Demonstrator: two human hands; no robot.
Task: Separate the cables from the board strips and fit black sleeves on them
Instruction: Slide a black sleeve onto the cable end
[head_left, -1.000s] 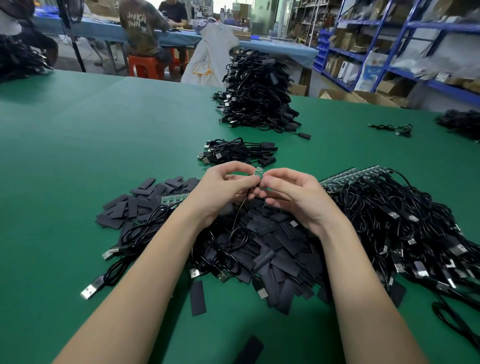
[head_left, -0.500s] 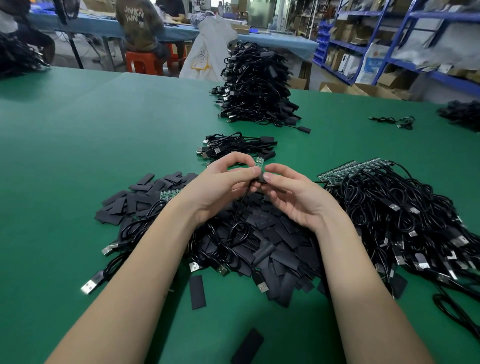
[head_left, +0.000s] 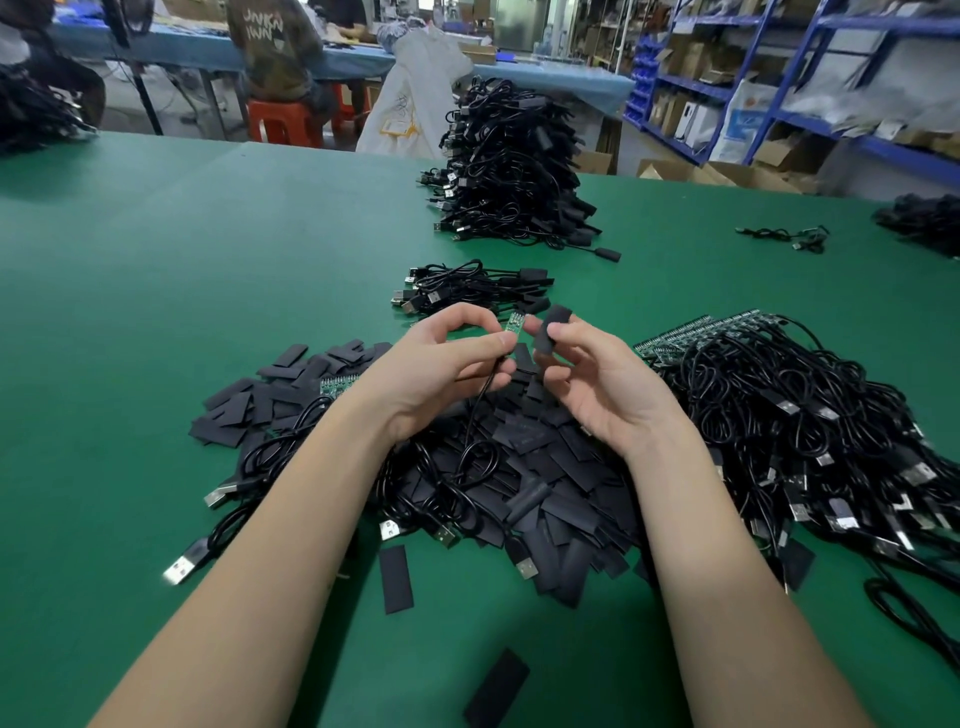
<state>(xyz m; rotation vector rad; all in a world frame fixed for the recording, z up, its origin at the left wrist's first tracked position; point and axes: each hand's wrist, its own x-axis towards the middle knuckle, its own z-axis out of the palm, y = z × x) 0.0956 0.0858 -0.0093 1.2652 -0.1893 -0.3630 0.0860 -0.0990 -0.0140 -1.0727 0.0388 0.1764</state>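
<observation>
Black sleeve (head_left: 551, 328) pinched in the right hand (head_left: 597, 384), above the desk (head_left: 156, 270); the left hand (head_left: 441, 369) grips the cable (head_left: 480, 400) just behind its bare green board (head_left: 515, 323). Best to squeeze the sleeve mouth open, line it up, slide it straight on.

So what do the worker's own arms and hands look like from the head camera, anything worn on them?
Both are bare. The left hand and right hand wear no gloves, and no rings show on the visible fingers. Both forearms are uncovered from the wrists to the bottom edge of the picture: no sleeves, watch, wrist strap or bracelet in view. The visible nails are short and unpainted.
</observation>
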